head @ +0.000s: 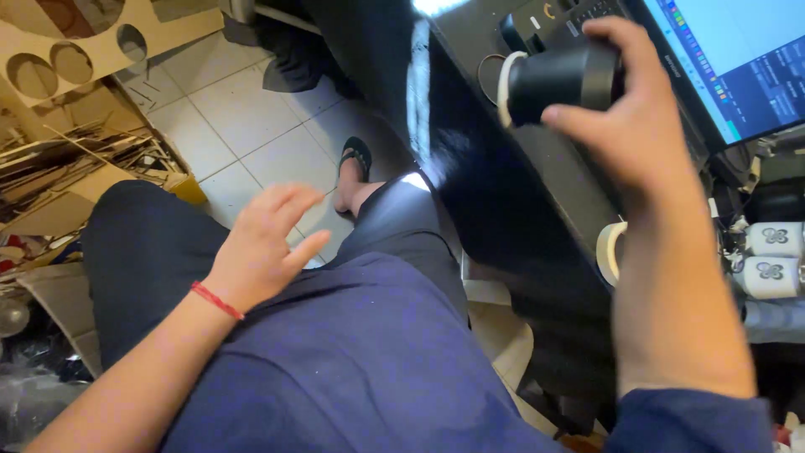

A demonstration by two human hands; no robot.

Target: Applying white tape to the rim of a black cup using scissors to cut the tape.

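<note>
- Head view, looking down over the seated person's lap: the right hand (650, 126) is raised at the far right, above the dark desk (537, 210), with fingers and thumb curled around a black cylinder (558, 80).
- The black cylinder lies sideways in that grip, its pale ringed end (506, 88) pointing left, just in front of a laptop screen (738, 59).
- By its look it is a rigid, smooth-walled piece, probably solid enough to need a firm wrap around the barrel; the glossy side may be slippery, so the middle of the body seems the safest hold, not the ringed end.
- The left hand (264, 247) hovers over the left knee, fingers loosely spread and holding nothing; a red thread bracelet (216, 300) circles the wrist.
- Near the right edge, a roll of tape (610, 250) sits at the desk's rim, beside two white cylinders (771, 256).
- On the far left floor, cardboard sheets with round cut-outs (75, 50) are stacked.
</note>
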